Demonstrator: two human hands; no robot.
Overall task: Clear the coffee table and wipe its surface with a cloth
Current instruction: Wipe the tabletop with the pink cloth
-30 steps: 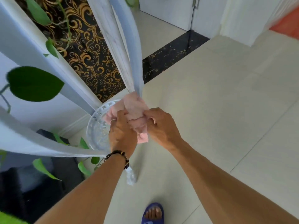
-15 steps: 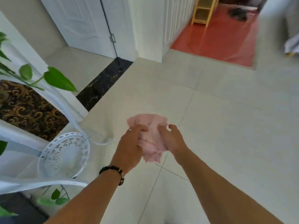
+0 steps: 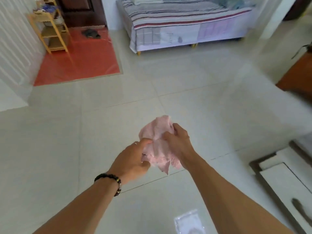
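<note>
Pink and loosely bunched, the cloth point(image 3: 158, 146), held up in the air over bare floor between both hands, with ragged corners hanging below. Gripped from the near-left side by the left hand point(image 3: 133, 159), fingers curled into the folds and thumb pressed on top; pinched from the far-right side by the right hand point(image 3: 179, 141), fingers wrapped round the upper bunch. A dark beaded bracelet point(image 3: 111, 181) on the left wrist.

Likely being gathered or refolded on the way to the table. No wiping begun, by the look of it.

Risks from here: a dangling corner slipping out while the grip is changed, dropping the cloth onto the floor and picking up dirt before it reaches the table. Possibly also a tread on the small clear plastic packet point(image 3: 189, 222) lying on the tiles near the bottom edge of view, with eyes on the hands.

Pale glossy floor tiles point(image 3: 84, 141) across most of the view, thin dark joints between them. At the right edge, a white panel with a dark brown frame point(image 3: 276, 179), perhaps the coffee table, though too little shown to be sure. A red mat point(image 3: 76, 65) at the far left, with a light wooden shelf rack point(image 3: 52, 31) on its far-left corner. A bed with a striped cover point(image 3: 185, 19) along the far wall. An orange-brown piece of furniture point(image 3: 298, 76) at the right, blurred.
</note>
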